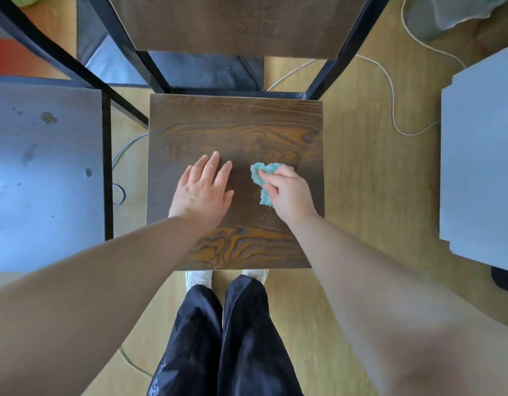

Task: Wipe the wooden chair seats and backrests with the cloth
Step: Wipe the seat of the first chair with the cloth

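A dark wooden chair seat (235, 130) with orange grain lies straight below me. Its wooden backrest (241, 24) stands at the far side between black metal posts. My left hand (202, 190) rests flat on the seat's middle, fingers spread, holding nothing. My right hand (288, 192) presses a crumpled teal cloth (265, 174) onto the seat's right half, fingers closed over it. Part of the cloth is hidden under that hand.
A second chair seat (44, 172) with spots stands close on the left, its black frame (107, 167) beside my chair. A pale seat or board (481, 167) sits to the right. A white cord (392, 104) loops over the wooden floor. My legs and shoes are below the seat's near edge.
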Motion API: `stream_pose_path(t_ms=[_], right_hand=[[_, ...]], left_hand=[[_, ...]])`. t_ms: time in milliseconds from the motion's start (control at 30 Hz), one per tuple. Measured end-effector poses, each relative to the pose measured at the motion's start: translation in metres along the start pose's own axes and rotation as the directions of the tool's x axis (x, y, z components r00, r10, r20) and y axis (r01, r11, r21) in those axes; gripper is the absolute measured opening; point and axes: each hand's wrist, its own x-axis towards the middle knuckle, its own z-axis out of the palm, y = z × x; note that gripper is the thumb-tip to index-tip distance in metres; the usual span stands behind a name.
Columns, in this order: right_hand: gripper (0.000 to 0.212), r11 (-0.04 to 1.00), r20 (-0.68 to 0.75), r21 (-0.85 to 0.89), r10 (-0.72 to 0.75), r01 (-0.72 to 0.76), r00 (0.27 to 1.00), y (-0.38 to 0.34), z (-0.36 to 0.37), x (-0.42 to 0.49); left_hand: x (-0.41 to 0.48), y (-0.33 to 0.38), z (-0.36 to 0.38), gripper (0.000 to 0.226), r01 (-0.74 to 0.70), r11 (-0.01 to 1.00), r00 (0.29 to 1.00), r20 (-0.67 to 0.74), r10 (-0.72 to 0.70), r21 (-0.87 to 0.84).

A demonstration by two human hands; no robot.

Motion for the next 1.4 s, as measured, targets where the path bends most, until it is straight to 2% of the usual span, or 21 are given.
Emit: stream_pose_path(t_ms=[200,467,633,767,833,933,1133,1233,1400], right_hand=[[0.033,0.995,-0.007,-0.034,-0.09,0.089,0.996,-0.006,0.026,-0.05],[0.034,0.993,0.062,-0.061,-0.098,0.102,0.993,-0.01,0.051,-0.104],[0.036,0.997,0.135,-0.054,-0.04,0.047,0.99,-0.012,0.061,-0.127],[0.035,0.998,0.141,0.048,0.033,-0.04,0.989,-0.015,0.059,-0.129],[0.032,0.994,0.083,0.101,0.039,-0.048,0.996,-0.017,0.055,-0.127],[0.03,0.99,-0.102,0.137,0.057,-0.042,0.993,-0.015,0.039,-0.114],[0.029,0.976,-0.326,0.186,0.166,-0.109,0.931,0.003,-0.036,-0.022],[0.03,0.987,-0.351,0.115,0.143,-0.109,0.925,0.015,-0.079,0.033],[0.03,0.997,-0.297,0.04,0.081,-0.072,0.951,0.028,-0.117,0.094]], left_hand=[[-0.036,-0.005,0.027,0.061,0.004,0.999,1.0,0.013,-0.004,-0.032],[-0.073,-0.006,0.041,0.059,-0.011,1.0,0.999,0.033,0.012,-0.028],[-0.086,-0.006,0.039,0.059,-0.042,0.999,0.998,0.051,0.044,-0.029],[-0.089,-0.009,0.037,0.059,-0.031,0.999,0.998,0.05,0.033,-0.034],[-0.086,-0.009,0.036,0.058,-0.026,0.999,0.999,0.042,0.027,-0.033],[-0.074,-0.01,0.032,0.059,-0.021,0.999,0.999,0.029,0.022,-0.028],[-0.036,-0.008,0.014,0.062,0.0,1.0,1.0,-0.003,0.0,-0.005],[-0.012,0.001,0.003,0.062,0.012,1.0,1.0,-0.023,-0.012,-0.022],[0.026,0.022,-0.008,0.063,0.036,0.998,0.998,-0.042,-0.038,-0.052]])
